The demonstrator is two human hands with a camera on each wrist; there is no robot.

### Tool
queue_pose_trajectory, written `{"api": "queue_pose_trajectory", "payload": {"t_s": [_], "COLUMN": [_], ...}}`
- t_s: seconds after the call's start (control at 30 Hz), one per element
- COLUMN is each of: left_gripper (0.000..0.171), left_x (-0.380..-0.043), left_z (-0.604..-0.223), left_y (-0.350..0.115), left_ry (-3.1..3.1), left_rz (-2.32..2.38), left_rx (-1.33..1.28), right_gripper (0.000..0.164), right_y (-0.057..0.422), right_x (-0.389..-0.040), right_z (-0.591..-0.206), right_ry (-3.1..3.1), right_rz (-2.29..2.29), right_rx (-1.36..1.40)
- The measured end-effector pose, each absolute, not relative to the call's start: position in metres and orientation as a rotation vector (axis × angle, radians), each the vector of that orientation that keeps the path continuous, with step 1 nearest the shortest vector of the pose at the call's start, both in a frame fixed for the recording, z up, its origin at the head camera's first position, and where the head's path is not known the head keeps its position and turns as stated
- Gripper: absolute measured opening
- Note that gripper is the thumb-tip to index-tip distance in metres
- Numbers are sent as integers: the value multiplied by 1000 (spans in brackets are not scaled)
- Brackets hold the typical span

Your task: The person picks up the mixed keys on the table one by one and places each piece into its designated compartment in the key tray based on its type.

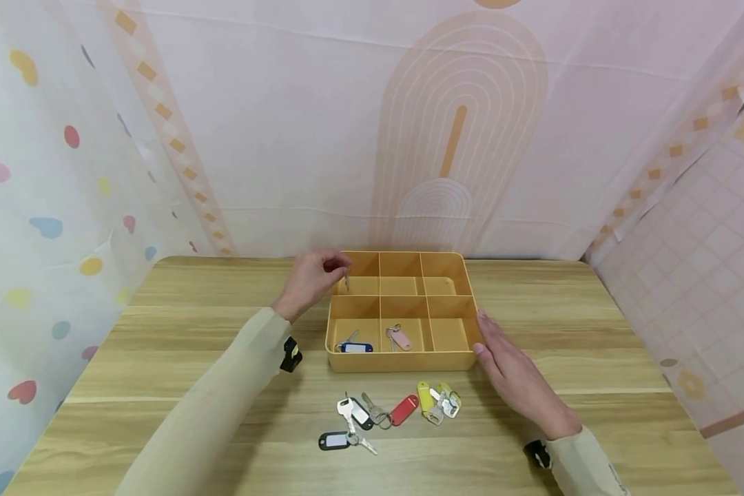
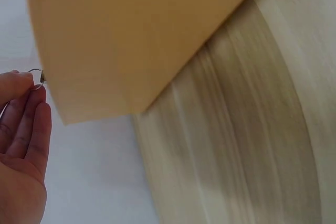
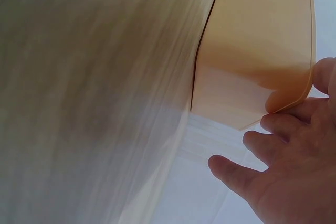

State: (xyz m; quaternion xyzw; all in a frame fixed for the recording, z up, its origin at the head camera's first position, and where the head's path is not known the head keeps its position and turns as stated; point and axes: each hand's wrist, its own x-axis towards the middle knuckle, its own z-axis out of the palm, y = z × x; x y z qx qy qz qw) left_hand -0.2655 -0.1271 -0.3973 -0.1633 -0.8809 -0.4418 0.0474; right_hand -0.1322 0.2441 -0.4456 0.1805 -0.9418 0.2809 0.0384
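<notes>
Partly done, by the look of it, with more left than finished. Already inside the box (image 1: 403, 363): a blue-tagged key (image 1: 356, 348) at front left, a pink-tagged key (image 1: 401, 339) at front middle. Pinched narrowly between thumb and finger of the left grip (image 1: 310, 277): a ring (image 2: 32, 70) with what looks like a dangling key (image 1: 347, 281), above the back-left compartment, not yet released; tag colour impossible to tell. Left on the counter (image 1: 180, 310), just in front of the box: two black-tagged keys (image 1: 334, 441), a red-tagged key (image 1: 404, 410), two yellow-tagged keys (image 1: 424, 399). Right grip (image 1: 517, 375) wide, laid against the box's right wall near the front corner, probably for steadying.

Box apparently in smooth, faintly glossy orange-yellow plastic: thin dividers, six compartments, rounded corners. Tags flat and round-ended, with pale labels on the black and blue; keys thin, shiny, metallic. Counter pale, streaked with wood grain. Behind, creased cloth (image 1: 322, 138), printed with soft-toned arches.
</notes>
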Motion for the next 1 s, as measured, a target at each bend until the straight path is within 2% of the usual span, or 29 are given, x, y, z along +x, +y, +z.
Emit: {"api": "queue_pose_trajectory", "payload": {"t_s": [1.0], "left_gripper": [16], "left_x": [-269], "left_z": [-411], "left_y": [-132], "left_ry": [-2661], "left_rz": [-1254], "left_rx": [-502], "right_gripper": [60], "right_y": [246], "right_x": [-135], "right_z": [-446], "right_ry": [-2885], "right_rz": [855], "right_rx": [565]}}
